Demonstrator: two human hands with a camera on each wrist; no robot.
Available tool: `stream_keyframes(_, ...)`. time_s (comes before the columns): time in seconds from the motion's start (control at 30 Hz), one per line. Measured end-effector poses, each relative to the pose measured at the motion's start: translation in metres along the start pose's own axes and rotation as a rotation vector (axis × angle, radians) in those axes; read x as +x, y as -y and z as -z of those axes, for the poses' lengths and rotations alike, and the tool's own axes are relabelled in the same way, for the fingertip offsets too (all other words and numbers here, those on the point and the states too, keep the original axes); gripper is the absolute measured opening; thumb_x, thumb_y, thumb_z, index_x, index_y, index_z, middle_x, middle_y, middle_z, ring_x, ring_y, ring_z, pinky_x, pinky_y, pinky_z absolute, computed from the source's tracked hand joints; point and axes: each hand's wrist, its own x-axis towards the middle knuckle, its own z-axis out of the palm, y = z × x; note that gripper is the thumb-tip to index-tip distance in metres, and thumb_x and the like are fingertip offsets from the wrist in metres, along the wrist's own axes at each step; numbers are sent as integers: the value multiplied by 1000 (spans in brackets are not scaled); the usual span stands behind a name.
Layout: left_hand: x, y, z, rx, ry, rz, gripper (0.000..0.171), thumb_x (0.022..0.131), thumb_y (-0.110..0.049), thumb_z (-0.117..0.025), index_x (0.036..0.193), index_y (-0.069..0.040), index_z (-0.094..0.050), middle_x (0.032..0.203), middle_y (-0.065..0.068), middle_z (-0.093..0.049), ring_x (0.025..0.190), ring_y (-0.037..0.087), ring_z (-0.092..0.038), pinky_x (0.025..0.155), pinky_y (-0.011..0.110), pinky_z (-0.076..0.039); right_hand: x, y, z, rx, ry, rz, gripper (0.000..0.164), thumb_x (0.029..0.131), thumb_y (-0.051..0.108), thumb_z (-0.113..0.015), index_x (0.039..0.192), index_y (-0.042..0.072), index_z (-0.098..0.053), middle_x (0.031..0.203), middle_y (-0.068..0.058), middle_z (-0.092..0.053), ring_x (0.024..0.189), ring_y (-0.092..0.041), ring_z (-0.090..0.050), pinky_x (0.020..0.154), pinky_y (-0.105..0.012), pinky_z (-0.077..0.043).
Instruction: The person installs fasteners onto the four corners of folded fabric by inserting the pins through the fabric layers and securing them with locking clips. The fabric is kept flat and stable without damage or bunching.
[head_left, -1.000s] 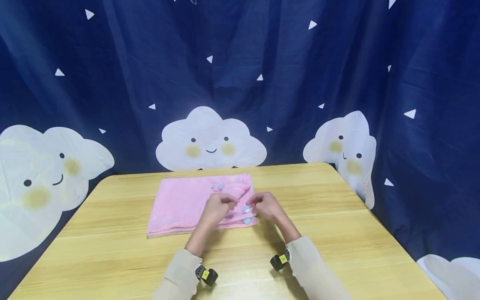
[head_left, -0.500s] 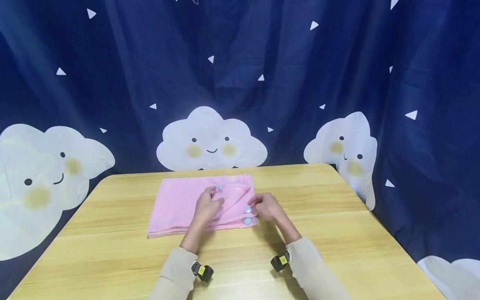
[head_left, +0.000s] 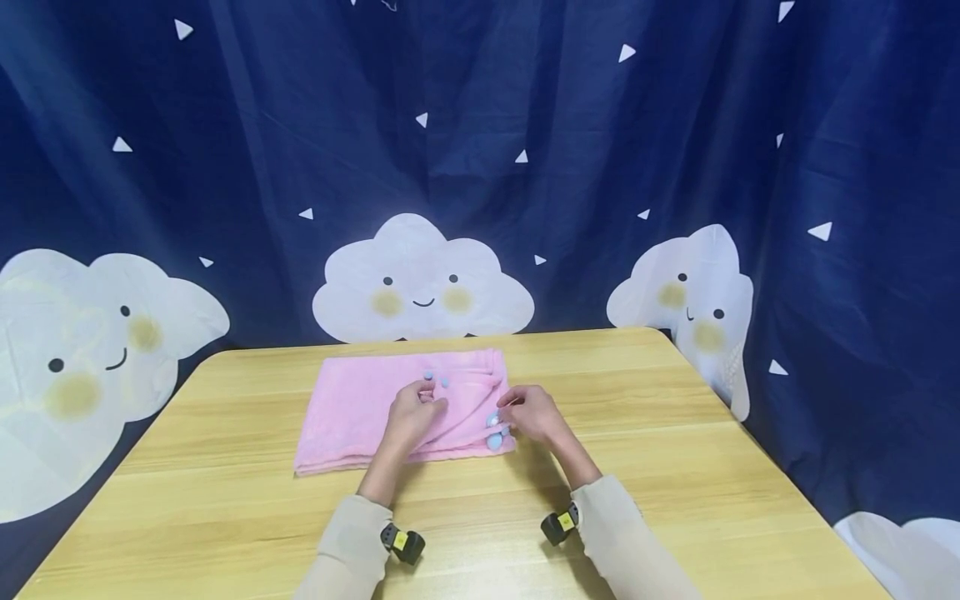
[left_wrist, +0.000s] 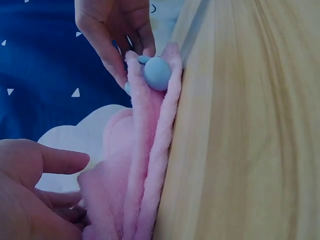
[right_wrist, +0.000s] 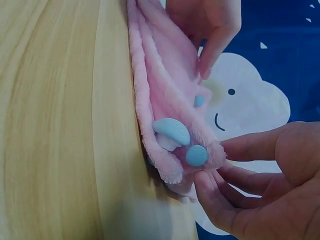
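Note:
A folded pink fleece blanket (head_left: 360,400) lies on the table. At its near right corner my right hand (head_left: 534,414) pinches the edge between thumb and fingers, beside a round blue cap (right_wrist: 196,155). Close to that cap, between the layers, sits a blue mushroom-shaped clip (right_wrist: 171,131) with a white stem. My left hand (head_left: 408,419) is over the blanket's middle, its bent fingers at a raised fold of the fleece and its thumb held a little apart. Just beyond those fingertips are small blue buttons (head_left: 445,382) on the cloth.
The wooden table (head_left: 645,400) carries the blanket toward its far side. Behind it hangs a dark blue curtain (head_left: 480,100) with white clouds and triangles. Each wrist wears a black strap with a small camera (head_left: 408,546).
My left hand has moved left from near the right hand to the fold by the blue buttons. Those buttons have shifted slightly toward me. My right hand stays nearly still at the corner.

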Motion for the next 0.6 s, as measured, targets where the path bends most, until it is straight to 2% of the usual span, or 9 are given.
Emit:
stream_keyframes(0.1, 0, -3, -1, -18, 3, -15, 48, 81, -7, -66, 128, 1, -58, 97, 10, -63, 76, 20, -54, 72, 34, -48, 0, 0, 0, -1, -11, -3, 11, 82, 4, -66, 92, 2, -69, 78, -6, -63, 69, -17, -57, 59, -28, -48)
stream_keyframes(0.17, -2, -6, -1, -15, 25, -32, 45, 79, -5, -66, 123, 0, -62, 95, 9, -63, 77, 19, -54, 71, 34, -47, 0, 0, -1, 8, -16, 0, 11, 82, 5, -67, 92, 1, -70, 78, -6, -63, 69, -18, -57, 59, -27, -48)
stream_keyframes(0.23, -3, -10, -1, -8, 71, -43, 39, 78, -3, -67, 117, -3, -67, 97, 8, -64, 83, 19, -55, 74, 35, -48, 0, 0, -1, 26, -9, 5, 11, 82, 4, -68, 92, 0, -70, 79, -8, -64, 69, -20, -59, 59, -27, -49)
stream_keyframes(0.33, -6, -15, 0, 9, 177, -68, 31, 77, 2, -66, 107, -6, -72, 97, 8, -65, 88, 21, -57, 77, 38, -50, 1, 1, -1, 54, 4, 5, 12, 81, 2, -70, 92, -2, -70, 80, -10, -65, 71, -24, -61, 59, -27, -50)
stream_keyframes(0.43, -9, -18, -2, 31, 274, -93, 31, 75, 8, -62, 100, -7, -73, 99, 7, -67, 89, 23, -58, 79, 41, -50, 1, 1, -1, 48, 7, 6, 12, 81, 1, -71, 92, -2, -70, 79, -10, -65, 70, -25, -61, 58, -27, -50)
stream_keyframes(0.5, -10, -19, -4, 52, 306, -117, 29, 75, 8, -61, 97, -6, -74, 101, 7, -68, 92, 25, -58, 83, 45, -49, 1, 1, -1, 35, 5, 3, 12, 80, 2, -71, 91, -2, -70, 78, -8, -64, 69, -21, -60, 58, -26, -50)
stream_keyframes(0.6, -11, -21, -8, 53, 306, -110, 19, 81, 2, -63, 95, -6, -72, 101, 6, -68, 95, 26, -58, 87, 49, -48, 0, 1, -1, 27, 14, -5, 13, 78, 1, -72, 91, -1, -69, 77, -7, -64, 66, -17, -58, 58, -25, -49)
